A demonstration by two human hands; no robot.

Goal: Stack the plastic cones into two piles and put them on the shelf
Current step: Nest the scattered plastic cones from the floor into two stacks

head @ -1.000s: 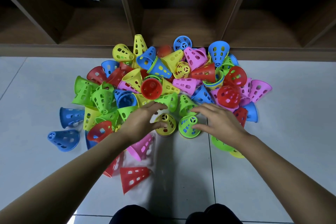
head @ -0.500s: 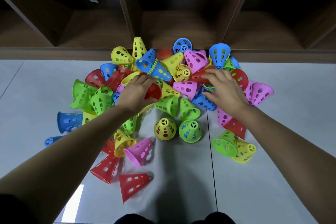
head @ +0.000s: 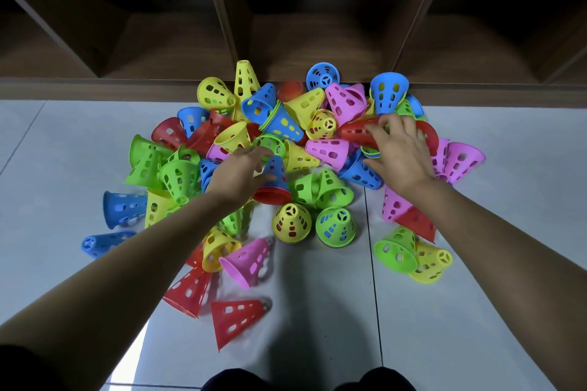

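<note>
Many perforated plastic cones in red, blue, green, yellow and pink lie in a loose heap (head: 330, 152) on the floor in front of the wooden shelf (head: 317, 41). My left hand (head: 241, 171) grips a blue cone (head: 275, 168) that sits on a red one (head: 273, 195) near the heap's middle. My right hand (head: 400, 152) reaches into the right side of the heap, its fingers curled over a red cone (head: 355, 132) lying on its side. Closer to me, a yellow-topped pile (head: 291, 222) and a green-topped pile (head: 336, 225) stand upright side by side.
Loose cones lie around the heap: blue ones (head: 122, 208) at the left, red ones (head: 235, 316) and a pink one (head: 247, 259) near me, green and yellow ones (head: 413, 255) at the right. The floor is pale grey tile (head: 508, 263). The shelf's compartments open at floor level behind the heap.
Both hands left the two upright piles and moved forward into the heap. The left hand now holds a blue cone over a red one; the right hand stays on the red cone.
</note>
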